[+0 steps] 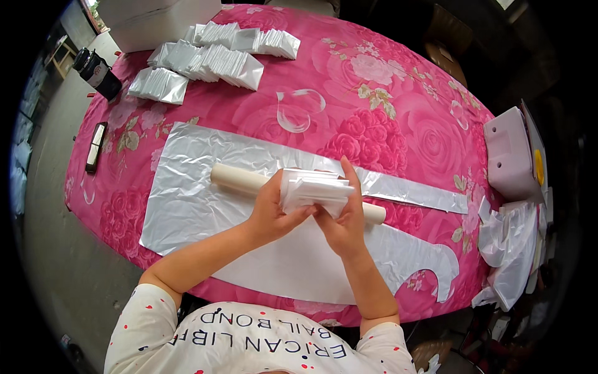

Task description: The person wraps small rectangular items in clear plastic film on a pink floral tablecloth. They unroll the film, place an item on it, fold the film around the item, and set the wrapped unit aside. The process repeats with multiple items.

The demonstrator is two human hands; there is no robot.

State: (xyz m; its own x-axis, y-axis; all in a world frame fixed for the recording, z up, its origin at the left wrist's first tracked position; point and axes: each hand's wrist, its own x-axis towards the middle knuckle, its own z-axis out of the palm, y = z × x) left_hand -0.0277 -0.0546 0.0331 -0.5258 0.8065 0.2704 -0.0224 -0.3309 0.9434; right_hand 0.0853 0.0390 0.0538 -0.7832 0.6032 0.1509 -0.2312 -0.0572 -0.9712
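A small stack of folded white plastic bags (316, 192) is held upright between both hands above the middle of the table. My left hand (272, 209) grips its left side, thumb on the near face. Around the right side closes my right hand (344, 225), index finger pointing up along the edge. Under the hands a pale roller tube (235, 179) lies crosswise. It rests on a large silvery-white plastic bag (184, 181) spread flat, whose two handle strips reach to the right. A smooth white sheet (293, 271) lies on the near part of the bag.
Rows of folded plastic bags (215, 65) stand at the back left, before a white box (152, 22). Left are a dark bottle (98, 73) and a small dark-edged block (96, 148). Loose clear strips (293, 121) lie behind; a pinkish bin (512, 156) and crumpled bags (509, 243) sit right.
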